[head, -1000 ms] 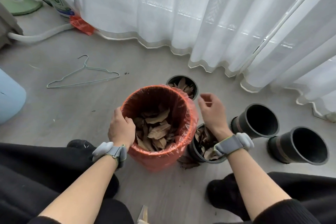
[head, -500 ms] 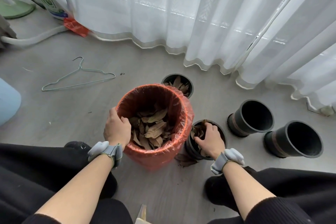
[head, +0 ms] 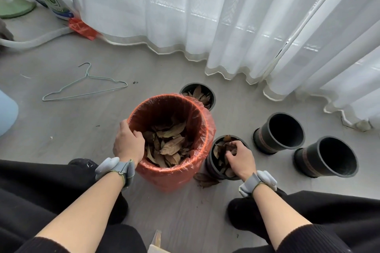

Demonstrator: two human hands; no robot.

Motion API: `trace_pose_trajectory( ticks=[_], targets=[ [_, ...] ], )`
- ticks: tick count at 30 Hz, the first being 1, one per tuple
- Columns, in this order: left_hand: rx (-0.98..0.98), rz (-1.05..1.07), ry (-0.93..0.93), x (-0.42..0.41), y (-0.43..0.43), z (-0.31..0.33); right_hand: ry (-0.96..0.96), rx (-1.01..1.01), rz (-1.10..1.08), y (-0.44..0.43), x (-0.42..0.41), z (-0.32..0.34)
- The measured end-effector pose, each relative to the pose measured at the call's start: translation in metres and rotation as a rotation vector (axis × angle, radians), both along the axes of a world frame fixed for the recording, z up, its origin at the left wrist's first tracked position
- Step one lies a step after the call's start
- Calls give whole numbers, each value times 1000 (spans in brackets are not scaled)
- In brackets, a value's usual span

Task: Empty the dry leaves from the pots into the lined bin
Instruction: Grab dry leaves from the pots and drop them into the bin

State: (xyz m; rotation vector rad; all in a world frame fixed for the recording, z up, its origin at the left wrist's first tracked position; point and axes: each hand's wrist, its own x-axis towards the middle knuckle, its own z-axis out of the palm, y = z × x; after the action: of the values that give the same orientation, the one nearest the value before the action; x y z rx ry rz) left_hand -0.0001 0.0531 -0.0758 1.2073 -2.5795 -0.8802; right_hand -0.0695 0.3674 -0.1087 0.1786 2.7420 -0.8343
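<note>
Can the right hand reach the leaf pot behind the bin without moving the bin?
Probably yes: the far pot sits behind the lined bin, and the right hand could pass along the bin's right side, where the floor looks free.

Person wore black knit sleeves, pushed up w/ forearms bare below them. Each wrist had a grey fabric strap carrying a pale, rounded plastic unit; a thin yellow-green edge ran along the strap. Left hand point(head: 128, 146) and right hand point(head: 241, 159) were bare, no gloves or rings seen. Legs were in black trousers, loose fabric, w/ black socks or soft shoes on both feet; couldn't tell which. No logos or markings visible on the clothing.
</note>
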Motion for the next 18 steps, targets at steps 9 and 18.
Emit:
trace_pose_trajectory(
  ticks=[9,18],
  targets=[
    [1,2,-12,-1,2,-1,164,-254,-72,17,-5,32],
    [-3,-7,-44,0,4,-2,-9,-470,-399,27,3,19]
  ],
)
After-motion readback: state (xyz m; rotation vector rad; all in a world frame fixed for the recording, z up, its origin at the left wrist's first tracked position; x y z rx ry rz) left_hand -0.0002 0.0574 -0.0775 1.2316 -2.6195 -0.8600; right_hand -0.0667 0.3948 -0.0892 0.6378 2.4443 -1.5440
